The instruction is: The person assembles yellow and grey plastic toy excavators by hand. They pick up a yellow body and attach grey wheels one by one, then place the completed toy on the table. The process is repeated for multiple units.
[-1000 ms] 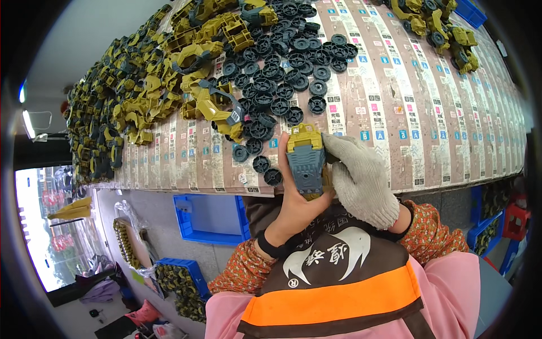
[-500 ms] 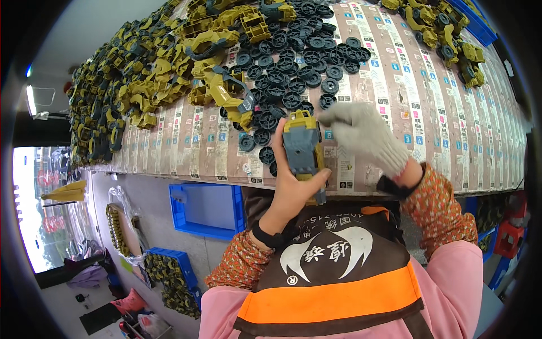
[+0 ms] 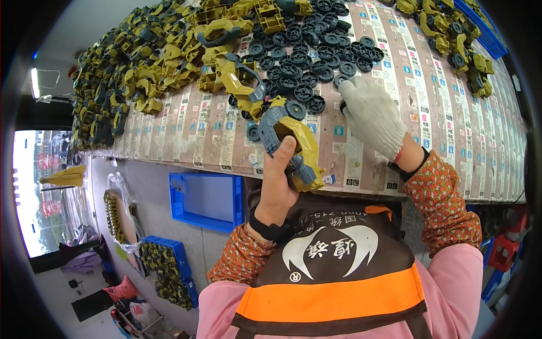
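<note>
My bare left hand grips a yellow and grey toy car body just above the table's near edge. The car body is tilted with its side up, and one dark wheel sits at its far end. My right hand, in a whitish knit glove, is at the near right edge of a heap of dark toy wheels. Its fingers are bent, and the dark rim of a toy wheel shows beside them. Another wheel lies at its fingertips. The glove hides most of the grip.
Yellow and grey car bodies are piled across the table's left side. More toy cars lie at the far right beside a blue crate. Below the table edge stand a blue bin and a blue crate of parts.
My left hand has turned the car body onto its side, so its wheel now shows. My gloved right hand has moved away from the car body to the edge of the wheel heap.
</note>
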Motion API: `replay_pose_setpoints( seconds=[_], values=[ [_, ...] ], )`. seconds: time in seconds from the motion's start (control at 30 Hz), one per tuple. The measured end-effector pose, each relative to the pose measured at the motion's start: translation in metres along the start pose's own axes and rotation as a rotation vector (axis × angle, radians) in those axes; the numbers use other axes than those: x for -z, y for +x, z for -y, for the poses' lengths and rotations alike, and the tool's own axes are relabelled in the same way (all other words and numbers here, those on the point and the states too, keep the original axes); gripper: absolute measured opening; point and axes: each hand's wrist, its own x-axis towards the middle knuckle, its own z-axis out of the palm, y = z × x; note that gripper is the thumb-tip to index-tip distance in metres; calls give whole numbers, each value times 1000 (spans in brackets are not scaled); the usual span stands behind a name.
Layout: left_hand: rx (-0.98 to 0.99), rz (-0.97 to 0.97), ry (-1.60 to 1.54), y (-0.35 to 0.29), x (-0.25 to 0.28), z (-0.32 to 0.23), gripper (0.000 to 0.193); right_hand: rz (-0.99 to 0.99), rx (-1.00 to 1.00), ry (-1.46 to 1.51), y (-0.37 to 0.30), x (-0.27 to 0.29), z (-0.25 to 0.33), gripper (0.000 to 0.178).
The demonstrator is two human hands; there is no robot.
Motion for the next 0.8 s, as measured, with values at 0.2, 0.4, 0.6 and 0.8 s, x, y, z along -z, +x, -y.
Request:
replay_pose_setpoints(
  seconds=[0.2, 0.4, 0.6, 0.8],
  values=[
    [-50, -28, -54, 4, -5, 4, 47, 122, -136, 362, -37, 24, 18, 30],
    [-150, -57, 24, 4, -10, 10, 70, 159, -399, 1063, -73, 39, 67, 23],
    [-314, -116, 190, 5, -18, 13, 80, 35, -359, 948, -84, 31, 78, 29],
    [-333, -102, 227, 6, -19, 14, 103, 19, -412, 989, -89, 24, 79, 29]
  ],
)
